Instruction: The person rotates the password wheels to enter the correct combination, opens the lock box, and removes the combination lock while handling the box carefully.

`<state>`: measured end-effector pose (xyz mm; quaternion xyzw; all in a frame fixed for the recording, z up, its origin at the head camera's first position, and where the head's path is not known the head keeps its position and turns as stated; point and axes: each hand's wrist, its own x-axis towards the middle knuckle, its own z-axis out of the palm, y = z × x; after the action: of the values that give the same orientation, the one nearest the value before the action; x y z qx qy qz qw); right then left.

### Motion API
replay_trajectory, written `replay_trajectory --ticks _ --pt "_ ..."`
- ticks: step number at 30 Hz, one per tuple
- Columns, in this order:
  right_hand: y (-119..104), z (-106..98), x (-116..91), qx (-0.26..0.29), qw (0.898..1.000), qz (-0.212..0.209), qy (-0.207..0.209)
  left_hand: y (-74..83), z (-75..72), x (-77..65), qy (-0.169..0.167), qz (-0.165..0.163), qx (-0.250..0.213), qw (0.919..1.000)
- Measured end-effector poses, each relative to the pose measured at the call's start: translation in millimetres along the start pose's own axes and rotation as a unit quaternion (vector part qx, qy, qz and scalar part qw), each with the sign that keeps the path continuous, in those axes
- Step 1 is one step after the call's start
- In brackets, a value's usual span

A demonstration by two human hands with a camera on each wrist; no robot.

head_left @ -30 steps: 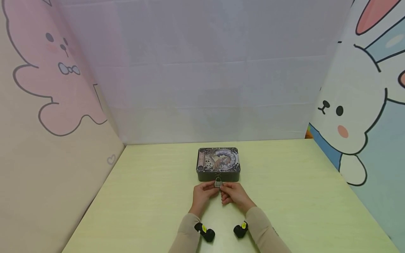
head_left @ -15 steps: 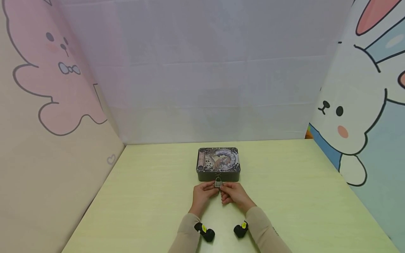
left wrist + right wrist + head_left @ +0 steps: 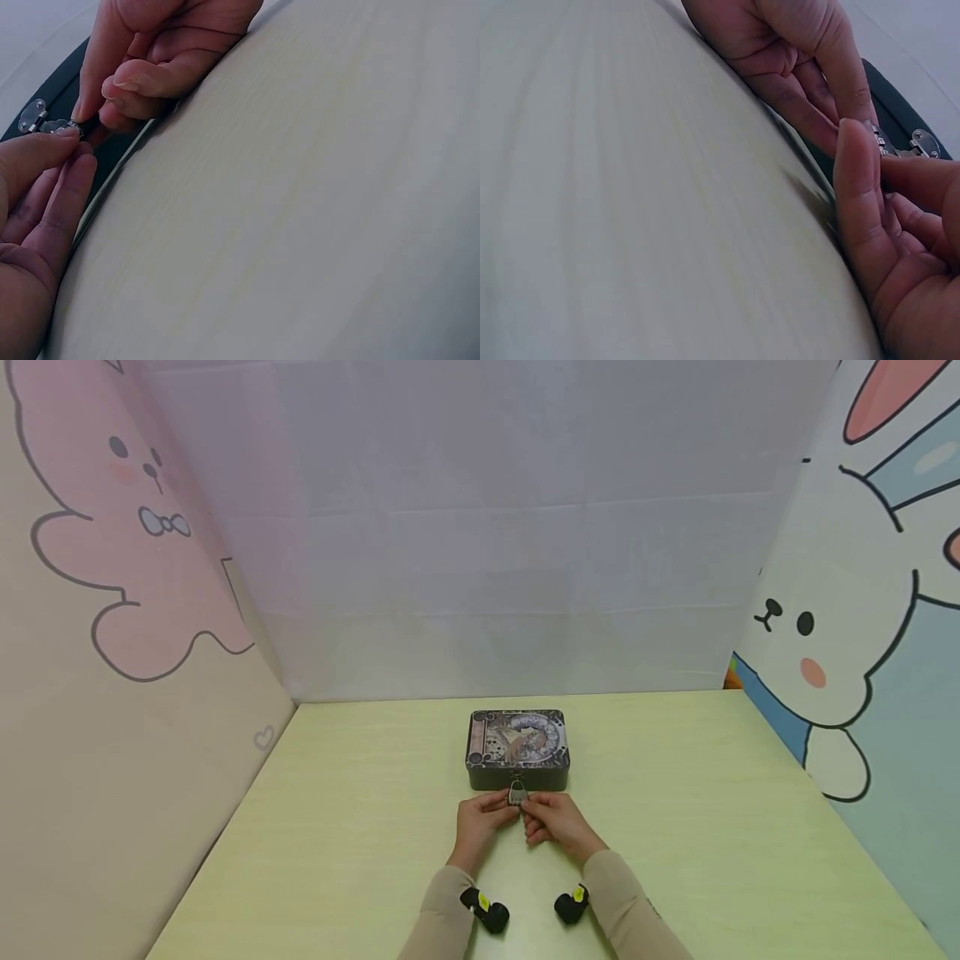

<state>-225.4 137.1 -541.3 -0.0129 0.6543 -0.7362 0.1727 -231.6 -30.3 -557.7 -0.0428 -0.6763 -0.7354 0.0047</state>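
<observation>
Silver padlock [image 3: 517, 797], 2 hands [image 3: 476, 828] [image 3: 564, 824] pinching, dark box [image 3: 518, 750] behind

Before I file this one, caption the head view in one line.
A left hand and right hand hold a small padlock at the front of a dark decorated box.

We see a shiny metal lock [image 3: 517, 797], an equally shiny metal hasp [image 3: 32, 115], a matt-sided box [image 3: 517, 740], matt cloth sleeves [image 3: 448, 906] and a smooth worktop [image 3: 352, 810] (faintly wood-grained).
</observation>
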Motion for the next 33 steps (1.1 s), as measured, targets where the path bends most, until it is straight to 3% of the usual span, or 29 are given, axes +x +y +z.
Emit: replay_trajectory --ticks 4,33 --pt "-0.9 0.4 0.6 -0.001 1.000 -0.004 0.002 2.9 1.7 1.1 0.008 -0.029 -0.008 0.9995" --pt "2.3 0.6 2.5 -0.002 1.000 -0.008 0.004 -0.6 4.2 2.6 0.019 -0.036 -0.035 0.9986"
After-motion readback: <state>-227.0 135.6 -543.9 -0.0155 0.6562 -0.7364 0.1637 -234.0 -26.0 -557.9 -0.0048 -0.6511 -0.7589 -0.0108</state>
